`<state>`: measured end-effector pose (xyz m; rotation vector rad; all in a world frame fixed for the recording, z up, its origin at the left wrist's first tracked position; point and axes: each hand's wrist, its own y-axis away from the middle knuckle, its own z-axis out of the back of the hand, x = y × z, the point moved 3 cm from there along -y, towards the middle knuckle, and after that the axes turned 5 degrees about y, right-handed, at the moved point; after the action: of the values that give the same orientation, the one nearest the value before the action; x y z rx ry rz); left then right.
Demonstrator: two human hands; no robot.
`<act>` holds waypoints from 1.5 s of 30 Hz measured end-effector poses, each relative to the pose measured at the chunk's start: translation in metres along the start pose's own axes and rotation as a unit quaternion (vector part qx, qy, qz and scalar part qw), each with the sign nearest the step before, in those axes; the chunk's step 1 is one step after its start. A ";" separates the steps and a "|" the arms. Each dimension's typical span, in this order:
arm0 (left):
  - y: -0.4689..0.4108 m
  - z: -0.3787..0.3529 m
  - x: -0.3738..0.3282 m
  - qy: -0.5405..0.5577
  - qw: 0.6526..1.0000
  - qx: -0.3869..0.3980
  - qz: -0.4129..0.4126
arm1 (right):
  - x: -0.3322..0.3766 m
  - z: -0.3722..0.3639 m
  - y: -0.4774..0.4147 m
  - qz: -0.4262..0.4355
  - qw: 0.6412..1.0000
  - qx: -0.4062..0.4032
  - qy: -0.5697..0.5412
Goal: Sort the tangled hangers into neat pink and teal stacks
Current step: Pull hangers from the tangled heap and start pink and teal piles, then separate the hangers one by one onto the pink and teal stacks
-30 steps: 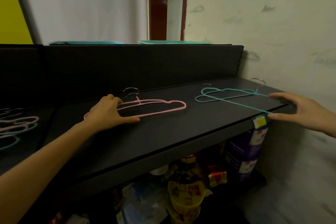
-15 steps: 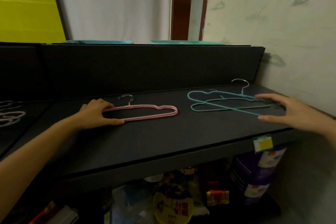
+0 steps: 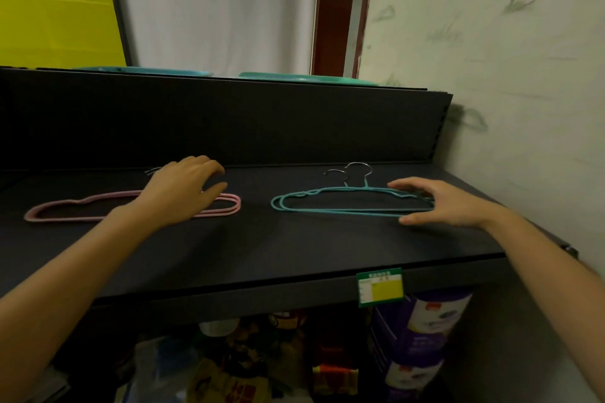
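Observation:
Two pink hangers [image 3: 65, 208] lie stacked flat on the left part of a black shelf [image 3: 294, 249]. My left hand [image 3: 183, 193] lies over their middle, thumb in front and fingers curled behind near the hidden hooks. To the right lie two teal hangers [image 3: 327, 206], nearly lined up, their metal hooks [image 3: 358, 168] pointing to the back panel. My right hand [image 3: 442, 203] clasps their right end, fingers at the rear bar and thumb at the front bar. A gap of bare shelf separates the two stacks.
A green and yellow price label [image 3: 379, 286] hangs on the shelf's front edge. Tins and packets [image 3: 422, 321] fill the shelf below. Teal trays [image 3: 307, 78] lie on top of the black back panel. A stained wall [image 3: 507, 75] closes the right side.
The crossed teal hangers have been drawn together into one near-aligned stack. My left hand has slid right along the pink hangers to their middle. The view has shifted to the right.

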<state>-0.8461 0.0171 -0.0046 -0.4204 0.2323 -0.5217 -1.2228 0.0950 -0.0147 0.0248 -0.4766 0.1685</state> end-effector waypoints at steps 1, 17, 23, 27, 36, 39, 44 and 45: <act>-0.003 -0.004 -0.008 -0.002 1.000 0.004 0.002 | -0.006 0.001 -0.004 0.007 1.000 0.005 0.002; -0.015 -0.023 -0.036 -0.024 0.996 0.024 0.083 | -0.034 0.001 -0.056 0.034 0.995 0.092 -0.027; -0.006 -0.021 -0.025 -0.023 0.992 0.027 0.118 | -0.002 -0.002 -0.066 0.068 0.996 0.058 0.015; 0.011 -0.008 -0.013 -0.026 0.990 0.018 0.140 | 0.054 -0.019 -0.087 0.151 0.985 0.023 0.079; 0.108 0.042 0.056 -0.070 0.968 -0.008 0.239 | 0.194 -0.091 -0.123 0.299 0.946 0.017 0.121; 0.145 0.060 0.085 -0.089 0.958 0.006 0.272 | 0.240 -0.116 -0.127 0.325 0.937 0.029 0.121; 0.209 0.096 0.139 -0.097 0.949 0.000 0.299 | 0.323 -0.156 -0.130 0.360 0.924 0.039 0.122; 0.223 0.104 0.150 -0.099 0.948 0.001 0.302 | 0.340 -0.165 -0.130 0.362 0.924 0.040 0.114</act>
<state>-0.5899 0.1468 -0.0272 -0.3723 0.1552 0.1228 -0.8282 0.0299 -0.0035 -0.0937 -0.2247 0.9093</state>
